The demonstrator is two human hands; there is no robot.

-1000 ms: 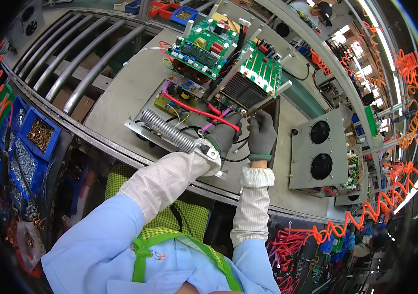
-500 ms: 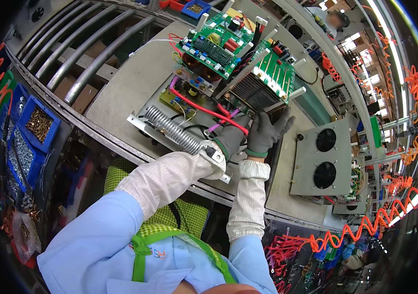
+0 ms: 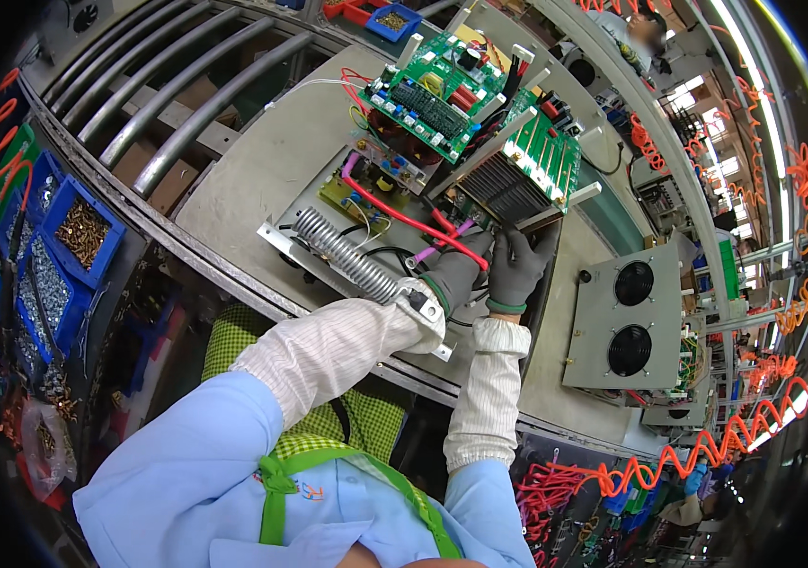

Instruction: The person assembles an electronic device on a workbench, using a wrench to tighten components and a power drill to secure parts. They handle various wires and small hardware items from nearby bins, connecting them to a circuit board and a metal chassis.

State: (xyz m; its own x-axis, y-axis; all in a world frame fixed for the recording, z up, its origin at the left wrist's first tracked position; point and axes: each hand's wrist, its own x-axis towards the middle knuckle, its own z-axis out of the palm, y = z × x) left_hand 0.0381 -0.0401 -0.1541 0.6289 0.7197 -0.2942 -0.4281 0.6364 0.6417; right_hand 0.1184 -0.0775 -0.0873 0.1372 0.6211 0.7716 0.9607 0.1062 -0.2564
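Note:
Both my hands wear grey gloves and meet at the near side of a black finned heat sink (image 3: 501, 186) topped by a green circuit board (image 3: 546, 156). My left hand (image 3: 458, 275) reaches in beneath a thick red cable (image 3: 394, 214), its fingers bent and their tips mostly hidden. Close beside it, my right hand (image 3: 517, 270) has its fingers curled toward the foot of the heat sink; whatever is between them is too small to make out. A purple-sleeved cable lug (image 3: 422, 256) lies just left of my left hand. Nearer me, a silver coil (image 3: 342, 254) runs along the open metal chassis.
Another populated green board (image 3: 427, 106) stands on the unit's far left. Right of it sits a grey panel with two black fans (image 3: 623, 317). Blue bins of screws (image 3: 80, 232) and a metal roller conveyor (image 3: 181, 99) are at left; red cables (image 3: 555, 492) hang at lower right.
The fingers of my right hand, spread before, have drawn in and curled near the heat sink's foot. My left hand stays under the red cable. The whole view has shifted slightly.

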